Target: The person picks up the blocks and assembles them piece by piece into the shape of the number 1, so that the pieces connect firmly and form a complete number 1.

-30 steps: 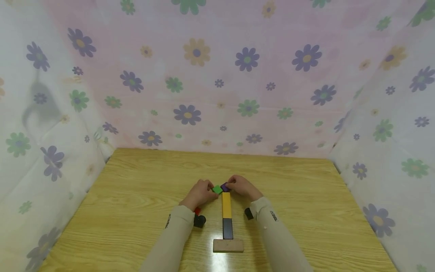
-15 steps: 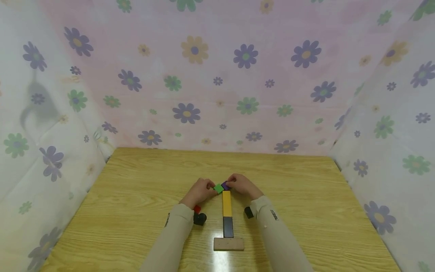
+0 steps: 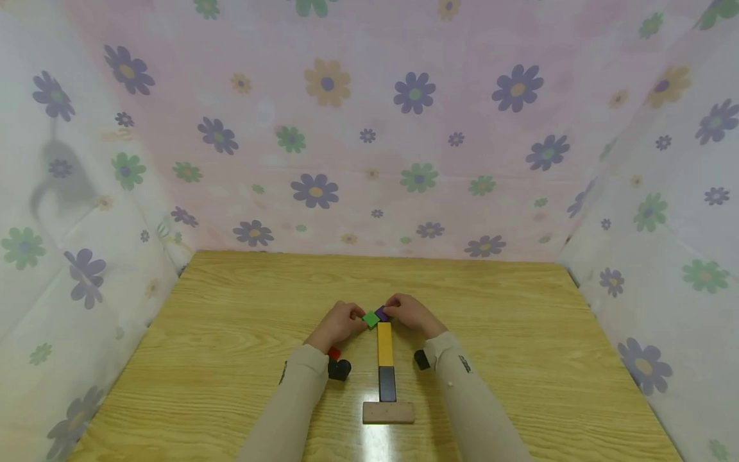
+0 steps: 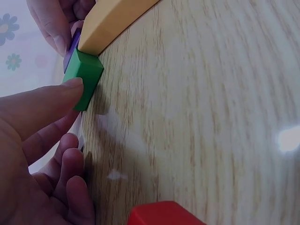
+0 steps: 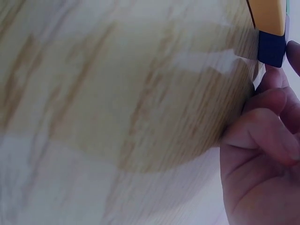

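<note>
In the head view my left hand [image 3: 337,325] pinches a green block [image 3: 371,319], its thumb on the near face in the left wrist view. My right hand [image 3: 411,312] holds a purple block [image 3: 381,313] by its right side. Both blocks are turned at an angle and meet at the far end of a yellow block [image 3: 384,344]. In the left wrist view the green block [image 4: 86,75] sits right against the yellow block's [image 4: 112,23] end. A dark block [image 3: 387,384] continues the line nearer to me, ending at a crosswise plain wooden block [image 3: 389,412].
A red block [image 3: 334,353] lies beside my left wrist, partly hidden by the sleeve and a black rounded piece [image 3: 339,369]. Another black piece [image 3: 422,360] shows by the right sleeve. Flowered cloth [image 3: 369,192] walls in the wood-grain table [image 3: 242,295] at the back and sides.
The green block has edged slightly right, closer against the purple block. Both hands keep their holds, and the whole head view has shifted a little.
</note>
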`<state>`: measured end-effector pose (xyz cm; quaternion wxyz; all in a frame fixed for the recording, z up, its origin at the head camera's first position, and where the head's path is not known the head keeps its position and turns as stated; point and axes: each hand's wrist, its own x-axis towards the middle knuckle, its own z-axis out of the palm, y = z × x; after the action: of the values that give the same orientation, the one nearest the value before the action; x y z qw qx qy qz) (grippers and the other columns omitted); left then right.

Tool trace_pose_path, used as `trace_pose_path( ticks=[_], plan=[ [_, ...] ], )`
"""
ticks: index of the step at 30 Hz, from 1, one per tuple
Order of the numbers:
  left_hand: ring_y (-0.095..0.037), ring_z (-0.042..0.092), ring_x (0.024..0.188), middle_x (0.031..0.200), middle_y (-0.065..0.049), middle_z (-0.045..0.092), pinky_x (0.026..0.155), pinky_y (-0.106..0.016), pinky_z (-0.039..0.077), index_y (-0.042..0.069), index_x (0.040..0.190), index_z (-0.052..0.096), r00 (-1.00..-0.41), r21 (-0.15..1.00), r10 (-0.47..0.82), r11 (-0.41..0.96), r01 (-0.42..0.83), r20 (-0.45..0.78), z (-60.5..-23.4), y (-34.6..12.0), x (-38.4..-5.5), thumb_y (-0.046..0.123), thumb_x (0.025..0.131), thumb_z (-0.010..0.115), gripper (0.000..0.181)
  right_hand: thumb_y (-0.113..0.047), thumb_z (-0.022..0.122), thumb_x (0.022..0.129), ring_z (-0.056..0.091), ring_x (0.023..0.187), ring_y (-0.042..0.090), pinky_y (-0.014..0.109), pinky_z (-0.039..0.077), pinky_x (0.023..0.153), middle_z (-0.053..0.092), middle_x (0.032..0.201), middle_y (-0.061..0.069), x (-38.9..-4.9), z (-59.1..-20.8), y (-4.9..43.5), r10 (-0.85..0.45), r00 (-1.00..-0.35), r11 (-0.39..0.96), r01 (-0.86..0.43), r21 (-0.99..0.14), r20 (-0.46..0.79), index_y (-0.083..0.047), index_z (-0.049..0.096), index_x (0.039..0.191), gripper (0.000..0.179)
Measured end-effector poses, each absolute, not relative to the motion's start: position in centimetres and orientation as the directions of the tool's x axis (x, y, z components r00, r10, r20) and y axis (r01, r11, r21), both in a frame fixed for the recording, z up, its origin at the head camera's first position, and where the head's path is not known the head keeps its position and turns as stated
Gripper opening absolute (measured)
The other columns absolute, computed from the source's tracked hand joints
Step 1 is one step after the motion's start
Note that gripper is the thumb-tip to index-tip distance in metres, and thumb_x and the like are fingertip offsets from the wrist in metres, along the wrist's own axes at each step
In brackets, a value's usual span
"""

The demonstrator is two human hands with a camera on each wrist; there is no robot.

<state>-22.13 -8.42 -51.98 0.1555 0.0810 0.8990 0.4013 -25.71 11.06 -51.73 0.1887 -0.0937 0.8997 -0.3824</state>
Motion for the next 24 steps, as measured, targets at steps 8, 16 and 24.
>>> trace_pose_path(
  ticks=[8,16,24],
  plan=[
    [-0.019,0.042,0.080,0.093,-0.006,0.044,0.069,-0.031,0.037,0.008,0.103,0.061,-0.934,0.750,0.276,0.662,0.014,-0.226,-52.2,-8.9,-22.2,0.019,0.083,0.063,0.023,-0.023,0.053,0.090,0.051,0.080,0.016,0.034,0.041,0.077,0.058,0.090,0.002,-25.8,-51.9,10.9,-0.323,-0.910,0.691,-0.039,-0.722,-0.261,-0.008,0.060,0.098,0.019],
    [-0.020,0.047,0.087,0.099,-0.006,0.051,0.076,-0.035,0.041,0.007,0.108,0.058,-0.924,0.783,0.285,0.622,-0.024,-0.255,-51.7,-9.5,-22.0,0.021,0.084,0.061,0.028,-0.031,0.053,0.088,0.052,0.080,0.017,0.034,0.041,0.075,0.059,0.091,0.003,-25.8,-51.7,11.4,-0.366,-0.902,0.672,-0.087,-0.735,-0.228,-0.007,0.060,0.097,0.026],
    [-0.020,0.048,0.085,0.100,-0.006,0.052,0.075,-0.034,0.042,0.005,0.109,0.054,-0.934,0.825,0.212,0.551,-0.130,-0.288,-51.3,-10.5,-21.0,0.024,0.085,0.060,0.031,-0.023,0.052,0.090,0.051,0.081,0.016,0.035,0.041,0.077,0.058,0.092,0.002,-25.8,-52.0,11.0,-0.325,-0.913,0.693,-0.053,-0.719,-0.246,-0.007,0.059,0.100,0.020]
  ],
)
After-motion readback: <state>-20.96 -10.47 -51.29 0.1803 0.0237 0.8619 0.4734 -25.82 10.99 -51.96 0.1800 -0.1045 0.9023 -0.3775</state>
